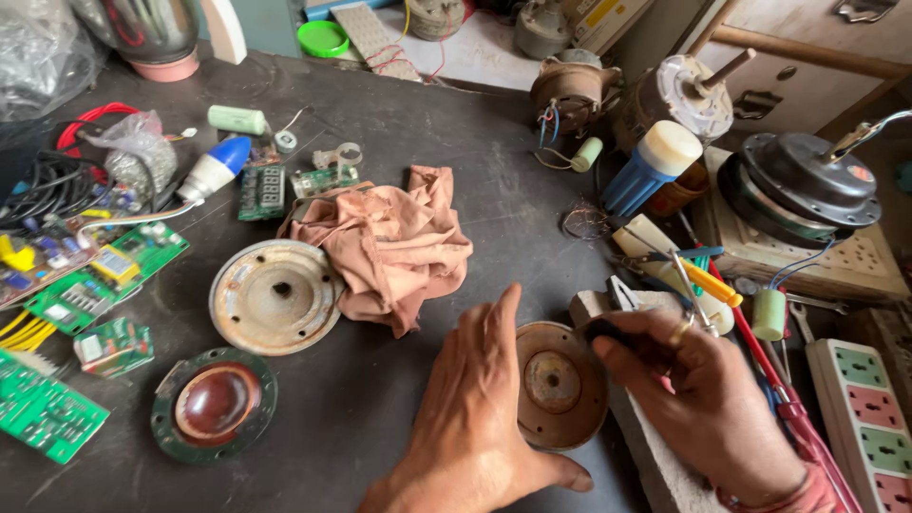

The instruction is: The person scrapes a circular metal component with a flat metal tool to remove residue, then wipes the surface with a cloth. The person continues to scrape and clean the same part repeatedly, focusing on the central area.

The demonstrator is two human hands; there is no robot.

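Left hand (475,408) flat and open on the dark worktop (380,399), fingers spread, thumb side against the rusty brown round metal cap (560,385), gripping nothing. Right hand (698,394) curled shut around a dark-handled tool (608,331), tip at the cap's upper rim. Cap leans on a grey block (646,446). Further left: green-rimmed disc with a red-brown dome (214,404), pale rusted round plate (275,296). Behind that, crumpled salmon-pink cloth (389,242). Green circuit boards (104,275) at left edge. Motor housings (798,185) far right.
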